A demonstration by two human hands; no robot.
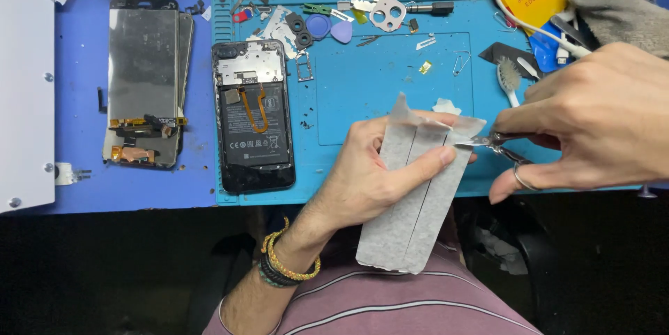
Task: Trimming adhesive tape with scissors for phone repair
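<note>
Blue repair mat [390, 91] on worktop — opened phone [254, 116] at mat's left edge. Left hand [376, 168] grips grey adhesive sheet [414, 195] over front edge; right hand [599, 122] closed on small scissors [498, 143] — tips at sheet's top.

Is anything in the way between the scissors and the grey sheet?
Nothing visible. The scissors in the right hand already have their tips at the top edge of the grey sheet, which the left hand holds up.

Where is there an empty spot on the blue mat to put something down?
The bare middle of the blue mat, between the opened phone and the brush, above the left hand. The mat's top edge is crowded with small parts.
</note>
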